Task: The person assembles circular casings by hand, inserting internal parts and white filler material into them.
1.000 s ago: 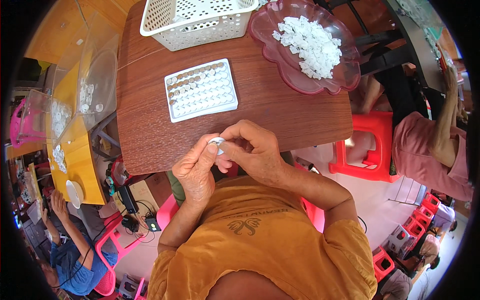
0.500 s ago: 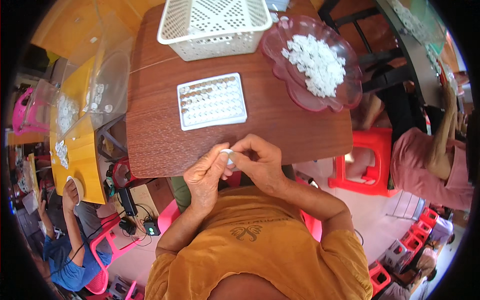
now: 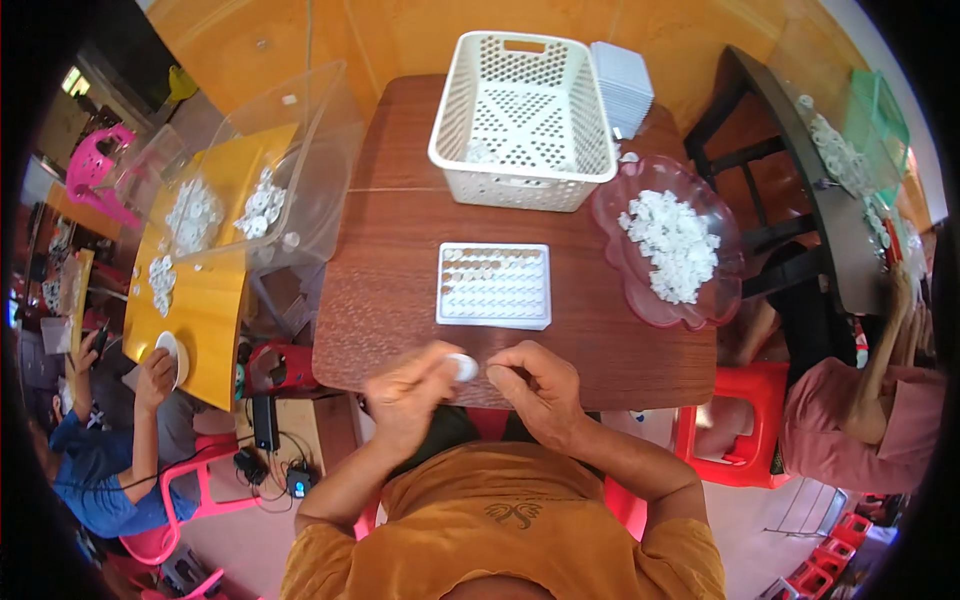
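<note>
My left hand pinches a small white round disc above the table's front edge; the hand is slightly blurred. Just to its right, apart from the disc, my right hand has thumb and forefinger pressed together. Whether anything tiny sits between those fingertips cannot be made out. Beyond both hands lies a white tray with rows of small pockets. Its far rows hold small round brown and silvery pieces, and the nearer pockets look white.
A cream perforated basket stands farther back, beside a stack of white trays. On the right, a pink scalloped bowl holds many small white pieces. People sit at a yellow table on the left and a dark table at right.
My hands have come apart: the white disc, earlier between both hands, is now in the left one only. The view has tilted up, showing more of the basket and the tray stack.
</note>
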### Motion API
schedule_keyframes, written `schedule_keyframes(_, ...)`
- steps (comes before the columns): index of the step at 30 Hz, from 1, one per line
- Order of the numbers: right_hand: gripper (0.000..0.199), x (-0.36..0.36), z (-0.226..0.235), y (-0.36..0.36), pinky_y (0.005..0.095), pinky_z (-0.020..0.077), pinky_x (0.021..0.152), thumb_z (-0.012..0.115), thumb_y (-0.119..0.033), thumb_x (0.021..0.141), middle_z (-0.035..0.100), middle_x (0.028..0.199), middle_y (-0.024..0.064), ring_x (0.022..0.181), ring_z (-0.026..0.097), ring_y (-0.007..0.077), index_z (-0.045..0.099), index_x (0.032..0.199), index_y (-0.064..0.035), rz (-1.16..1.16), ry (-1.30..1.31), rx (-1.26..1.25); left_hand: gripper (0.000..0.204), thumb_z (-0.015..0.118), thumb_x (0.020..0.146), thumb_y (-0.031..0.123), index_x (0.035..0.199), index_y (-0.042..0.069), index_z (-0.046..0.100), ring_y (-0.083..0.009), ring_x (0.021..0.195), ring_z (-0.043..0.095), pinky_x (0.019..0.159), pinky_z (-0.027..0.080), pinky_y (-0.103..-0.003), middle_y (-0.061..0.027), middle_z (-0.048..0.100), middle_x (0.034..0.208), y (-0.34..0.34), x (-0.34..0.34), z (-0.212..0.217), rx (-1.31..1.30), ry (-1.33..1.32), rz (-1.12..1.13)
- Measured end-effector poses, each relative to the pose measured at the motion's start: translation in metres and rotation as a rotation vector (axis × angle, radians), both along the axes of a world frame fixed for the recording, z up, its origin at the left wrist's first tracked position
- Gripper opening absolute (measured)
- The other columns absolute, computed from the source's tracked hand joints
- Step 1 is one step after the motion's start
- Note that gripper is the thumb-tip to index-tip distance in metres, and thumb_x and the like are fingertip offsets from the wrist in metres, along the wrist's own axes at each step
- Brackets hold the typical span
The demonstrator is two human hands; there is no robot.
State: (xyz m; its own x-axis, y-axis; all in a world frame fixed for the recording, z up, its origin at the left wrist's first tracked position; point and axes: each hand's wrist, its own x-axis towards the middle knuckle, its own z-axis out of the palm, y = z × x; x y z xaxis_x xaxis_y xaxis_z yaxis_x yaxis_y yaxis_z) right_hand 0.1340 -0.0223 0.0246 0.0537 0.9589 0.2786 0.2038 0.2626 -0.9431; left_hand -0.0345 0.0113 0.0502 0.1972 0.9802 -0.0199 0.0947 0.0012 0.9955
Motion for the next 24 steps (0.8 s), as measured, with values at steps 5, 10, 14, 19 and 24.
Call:
schedule_keyframes(5, 0.006, 0.029, 0.030, 0.022, 0.0318, 0.0434, 0.057, 0.062, -0.003, 0.079, 0.056, 0.073, 0.0116, 0.064, 0.056, 0.0219, 0.059, 0.084, 0.0003, -0.037, -0.142, 0.072, 0.011, 0.062, 0.081, 0.002, 0.090, -0.002, 0.067, -0.0081, 0.059, 0.054, 0.051, 0.044, -0.022, -0.0042, 0.064, 0.074, 0.061, -0.046, 0.037, 0.499, 0.288, 0.290)
schedule_keyframes(10, 0.004, 0.055, 0.054, 0.057, 0.0325, 0.0439, 0.057, 0.061, 0.000, 0.078, 0.057, 0.073, 0.0125, 0.064, 0.057, 0.0244, 0.059, 0.081, 0.0007, -0.144, -0.226, 0.143, 0.022, 0.061, 0.087, 0.014, 0.102, -0.001, 0.066, -0.0067, 0.057, 0.051, 0.052, 0.041, -0.021, -0.0039, 0.062, 0.071, 0.131, -0.107, 0.047, 0.524, 0.422, 0.472)
schedule_keyframes(14, 0.004, 0.074, 0.080, 0.099, 0.0337, 0.0450, 0.058, 0.060, -0.002, 0.077, 0.059, 0.072, 0.0151, 0.064, 0.059, 0.0270, 0.059, 0.079, 0.0016, -0.241, -0.296, 0.223, 0.024, 0.061, 0.087, 0.015, 0.104, 0.000, 0.066, -0.0068, 0.059, 0.052, 0.054, 0.042, -0.022, -0.0032, 0.062, 0.071, 0.181, -0.150, 0.037, 0.589, 0.502, 0.562)
schedule_keyframes(19, 0.011, 0.095, 0.087, 0.169, 0.0395, 0.0467, 0.062, 0.057, -0.008, 0.077, 0.060, 0.070, 0.0203, 0.066, 0.060, 0.0340, 0.060, 0.076, 0.0023, -0.265, -0.484, 0.268, 0.028, 0.062, 0.085, 0.018, 0.107, 0.001, 0.065, -0.0159, 0.063, 0.059, 0.059, 0.046, -0.031, -0.0128, 0.062, 0.073, 0.206, -0.171, 0.045, 0.479, 1.067, 0.525)
schedule_keyframes(24, 0.017, 0.105, 0.075, 0.203, 0.0393, 0.0458, 0.062, 0.058, -0.012, 0.077, 0.060, 0.071, 0.0216, 0.067, 0.061, 0.0320, 0.061, 0.074, 0.0044, -0.048, -0.802, -0.005, 0.030, 0.060, 0.085, 0.013, 0.113, 0.001, 0.060, -0.0176, 0.067, 0.058, 0.061, 0.046, -0.030, -0.0122, 0.059, 0.078, 0.177, -0.123, 0.055, 0.898, 1.072, 0.489)
